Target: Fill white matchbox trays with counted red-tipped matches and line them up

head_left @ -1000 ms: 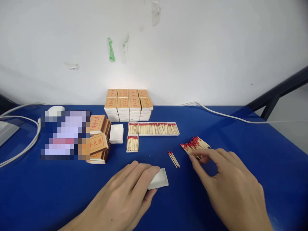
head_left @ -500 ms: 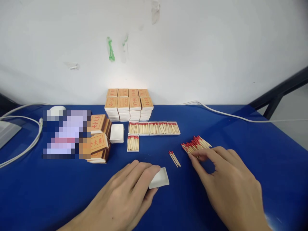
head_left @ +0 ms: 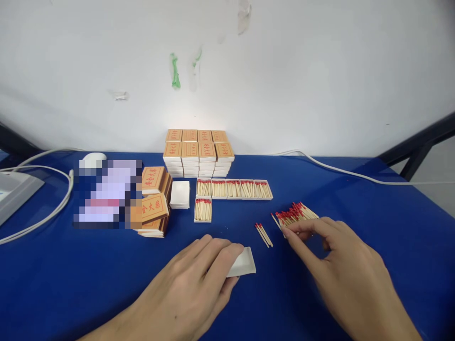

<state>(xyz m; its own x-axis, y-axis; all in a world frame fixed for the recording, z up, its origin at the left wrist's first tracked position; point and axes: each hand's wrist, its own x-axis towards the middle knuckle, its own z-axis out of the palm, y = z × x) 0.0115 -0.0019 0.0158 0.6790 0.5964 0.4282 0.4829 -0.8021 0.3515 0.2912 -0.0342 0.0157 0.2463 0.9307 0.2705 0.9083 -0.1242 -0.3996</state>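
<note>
My left hand (head_left: pixel 199 279) grips a white matchbox tray (head_left: pixel 246 263) by its left side, thumb on top and fingers beneath; the part of its inside that shows holds nothing. At the near edge of a pile of red-tipped matches (head_left: pixel 297 213), my right hand (head_left: pixel 344 260) has thumb and index finger closed on the lower end of a single match (head_left: pixel 276 221), set slightly apart to the pile's left. Between the hands lies a small group of loose matches (head_left: pixel 263 235). Beyond, several filled trays (head_left: pixel 233 197) stand in a row, with one more filled tray (head_left: pixel 203 220) before it.
Stacked orange-labelled matchboxes (head_left: pixel 199 158) stand against the wall. To their left are matchbox sleeves (head_left: pixel 153 208), a stack of white trays (head_left: pixel 180 194), a blurred phone-like object (head_left: pixel 110 192) and a white mouse (head_left: pixel 93 161). A white cable (head_left: pixel 337 171) crosses the right back of the blue table.
The view has shifted, moving the whole scene slightly right. My right thumb and index finger have drawn one match a little left from the pile. My left hand still holds the tray.
</note>
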